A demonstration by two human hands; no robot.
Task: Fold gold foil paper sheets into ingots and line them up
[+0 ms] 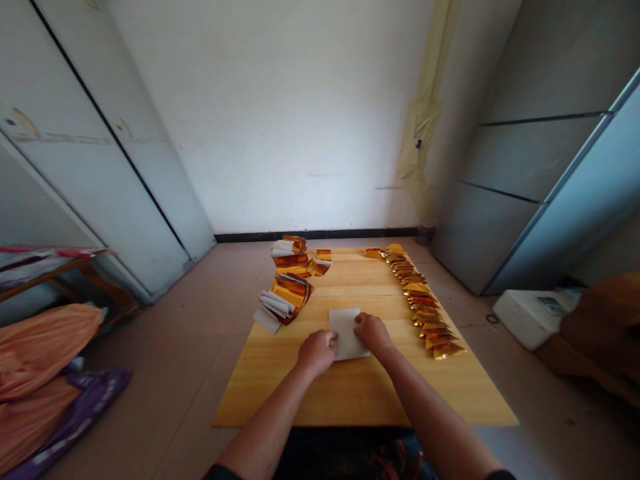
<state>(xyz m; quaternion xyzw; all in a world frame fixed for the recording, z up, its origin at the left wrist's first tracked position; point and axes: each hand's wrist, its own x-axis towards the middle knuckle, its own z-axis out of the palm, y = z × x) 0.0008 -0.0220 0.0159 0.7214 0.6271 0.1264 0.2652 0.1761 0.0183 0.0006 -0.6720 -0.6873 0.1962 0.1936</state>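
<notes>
A pale grey sheet of paper (349, 337) lies in front of me on the wooden table. My left hand (317, 351) grips its left edge, fingers closed with the thumb on top. At the right edge my right hand (374, 332) pinches the same sheet between thumb and fingers. Left of the hands, curled stacks of gold foil paper (293, 290) show pale backs. Along the right side runs a row of folded gold paper pieces (425, 307), overlapping one another.
The wooden table (270, 393) stands near a white wall. A grey refrigerator (505, 167) and a white box (527, 317) are to the right. On the left are pale cabinets (115, 167) and orange and purple bags (45, 380) on the floor.
</notes>
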